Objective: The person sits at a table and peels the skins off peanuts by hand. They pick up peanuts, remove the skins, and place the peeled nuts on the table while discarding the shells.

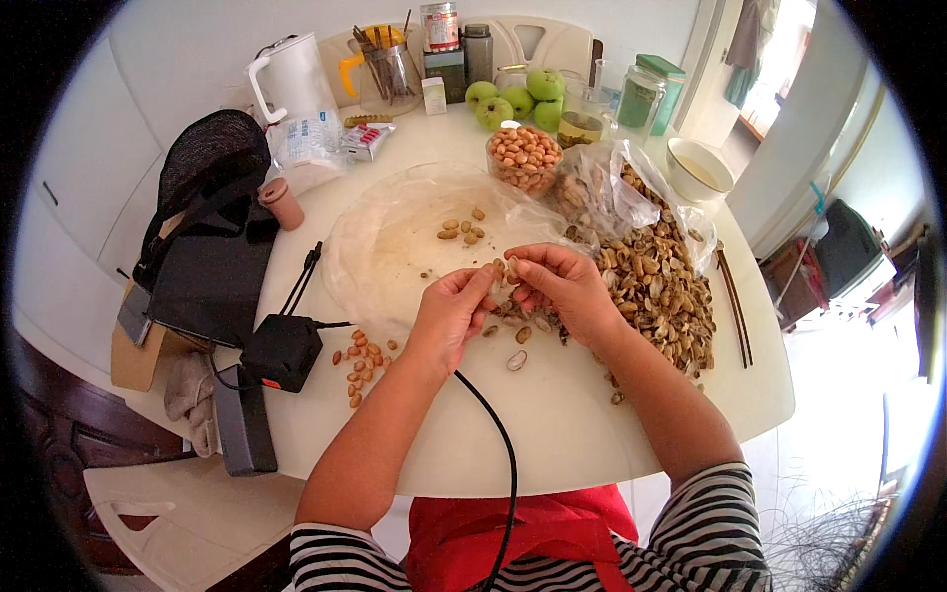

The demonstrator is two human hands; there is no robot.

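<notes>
My left hand [453, 311] and my right hand [562, 285] meet above the middle of the table. A small peanut in its shell [501, 275] is pinched in the left fingertips. Between my right thumb and fingers is a piece of peanut shell [513, 268]; whether the two pieces are still joined is too small to tell. Beneath the hands lie loose shells [523, 335]. Several unshelled peanuts [466, 229] rest on a clear plastic bag [392, 214] beyond them. Shelled peanuts [362, 362] are scattered left of my left forearm. A large heap of shells [651, 296] spreads right of my right hand.
A clear tub of shelled peanuts [525, 159] stands behind the bag, near green apples [514, 102]. Chopsticks [734, 307] and a white bowl [699, 169] are at right. A black box-shaped device [282, 353] sits at left; a black cable [496, 425] crosses the front.
</notes>
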